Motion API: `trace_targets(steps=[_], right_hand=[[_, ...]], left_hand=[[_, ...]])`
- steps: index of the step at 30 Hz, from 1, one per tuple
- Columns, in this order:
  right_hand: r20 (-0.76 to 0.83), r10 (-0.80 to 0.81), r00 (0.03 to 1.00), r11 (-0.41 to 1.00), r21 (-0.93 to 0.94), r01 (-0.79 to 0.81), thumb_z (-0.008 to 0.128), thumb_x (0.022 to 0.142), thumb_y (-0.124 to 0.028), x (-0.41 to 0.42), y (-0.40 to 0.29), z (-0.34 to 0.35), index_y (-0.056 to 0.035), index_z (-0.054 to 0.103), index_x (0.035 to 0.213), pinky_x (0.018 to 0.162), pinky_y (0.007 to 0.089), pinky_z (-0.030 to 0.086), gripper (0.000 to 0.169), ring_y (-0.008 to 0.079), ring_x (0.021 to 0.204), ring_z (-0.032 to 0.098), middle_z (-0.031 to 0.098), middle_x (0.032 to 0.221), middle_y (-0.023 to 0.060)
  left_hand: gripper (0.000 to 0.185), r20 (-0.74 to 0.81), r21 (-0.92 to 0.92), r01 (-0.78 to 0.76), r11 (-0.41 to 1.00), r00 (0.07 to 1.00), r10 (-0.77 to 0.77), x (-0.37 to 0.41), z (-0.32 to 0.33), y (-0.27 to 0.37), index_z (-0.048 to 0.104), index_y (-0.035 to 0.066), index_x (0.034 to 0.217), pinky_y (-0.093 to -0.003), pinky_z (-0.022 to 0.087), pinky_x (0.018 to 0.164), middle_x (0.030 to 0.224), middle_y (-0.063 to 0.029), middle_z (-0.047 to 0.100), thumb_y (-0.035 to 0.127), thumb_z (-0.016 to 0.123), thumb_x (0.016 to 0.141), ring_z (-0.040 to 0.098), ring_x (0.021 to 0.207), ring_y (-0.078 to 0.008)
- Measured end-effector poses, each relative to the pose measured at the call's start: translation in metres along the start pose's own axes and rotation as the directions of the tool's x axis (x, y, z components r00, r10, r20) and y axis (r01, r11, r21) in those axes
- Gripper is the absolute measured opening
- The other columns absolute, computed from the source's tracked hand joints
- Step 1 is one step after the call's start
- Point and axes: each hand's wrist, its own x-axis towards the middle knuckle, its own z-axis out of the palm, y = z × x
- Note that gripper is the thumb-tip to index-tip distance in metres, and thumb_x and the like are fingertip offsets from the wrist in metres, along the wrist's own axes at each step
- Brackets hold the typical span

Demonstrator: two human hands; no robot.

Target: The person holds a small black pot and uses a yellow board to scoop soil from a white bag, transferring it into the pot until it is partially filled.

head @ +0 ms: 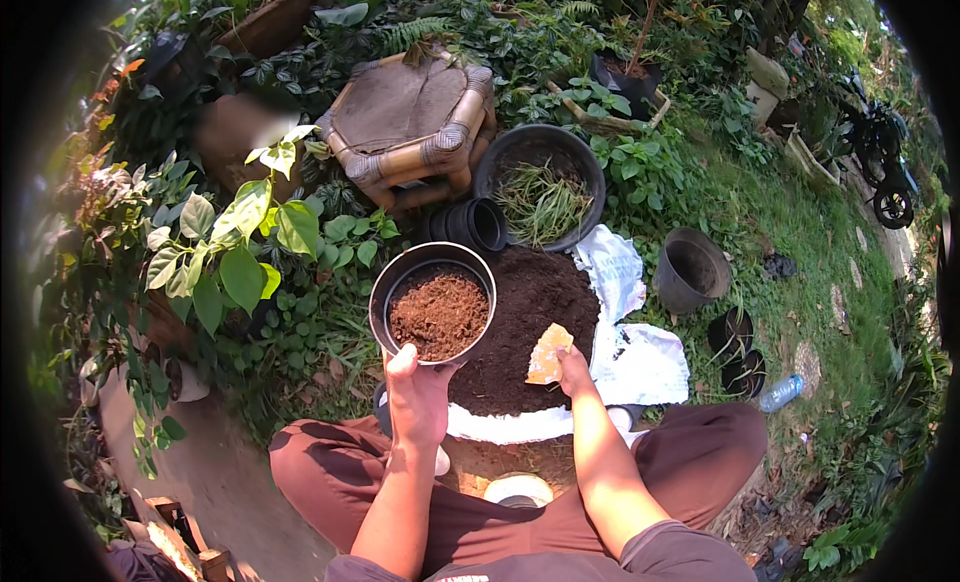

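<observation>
My left hand (420, 398) grips the near side of a round plant pot (379, 319), thumb at the rim. Loose reddish-brown soil (442, 312) partly fills it. In my right hand (574, 370) is an orange-yellow, flat, jagged piece (550, 354), whose material I cannot tell. That piece is over a heap of dark soil (517, 304), apart from the pot. The heap lies on a white woven sack (645, 360) that shows along its right and near edges.
Beyond the heap are a black basin (596, 158) of cut grass (540, 199), nested black pots (480, 225) and a bamboo stool (409, 120). To the right stand a grey pot (690, 270), small black pots (739, 353) and a plastic bottle (781, 393). A leafy plant (240, 274) is at left.
</observation>
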Motion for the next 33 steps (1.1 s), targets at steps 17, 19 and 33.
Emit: trace_targets(steps=[17, 19, 33], right_hand=[[0.07, -0.105, 0.992, 0.99, 0.104, 0.098, 0.042, 0.106, -0.015, -0.025, -0.037, 0.034, -0.003, 0.049, 0.135, 0.094, 0.0389, 0.052, 0.033, 0.023, 0.107, 0.063, 0.062, 0.12, 0.0094], [0.123, -0.12, 0.985, 0.992, 0.058, 0.114, 0.042, 0.106, -0.015, -0.024, -0.038, 0.037, -0.0025, 0.049, 0.135, 0.095, 0.038, 0.051, 0.033, 0.0227, 0.108, 0.063, 0.062, 0.121, 0.0095], [0.061, -0.152, 0.986, 0.987, 0.052, 0.149, 0.043, 0.104, -0.015, -0.031, -0.078, 0.054, -0.003, 0.052, 0.131, 0.091, 0.0402, 0.053, 0.031, 0.0243, 0.104, 0.065, 0.065, 0.118, 0.0106]], left_hand=[[0.063, 0.026, 0.027, -0.064, 0.998, 0.998, 0.063, 0.001, 0.003, 0.008, 0.044, 0.006, 0.139, -0.0444, 0.044, 0.099, 0.136, -0.0101, 0.055, 0.041, 0.058, 0.09, 0.054, 0.122, -0.0239], [0.062, 0.03, 0.021, -0.068, 0.997, 0.997, 0.068, 0.003, 0.001, 0.005, 0.044, 0.007, 0.139, -0.0438, 0.044, 0.099, 0.135, -0.0095, 0.056, 0.041, 0.059, 0.09, 0.055, 0.121, -0.0233], [0.073, -0.046, 0.001, -0.066, 0.998, 0.997, 0.066, 0.01, 0.007, 0.008, 0.035, 0.014, 0.143, -0.0407, 0.044, 0.097, 0.135, -0.0081, 0.05, 0.038, 0.067, 0.083, 0.052, 0.12, -0.0227]])
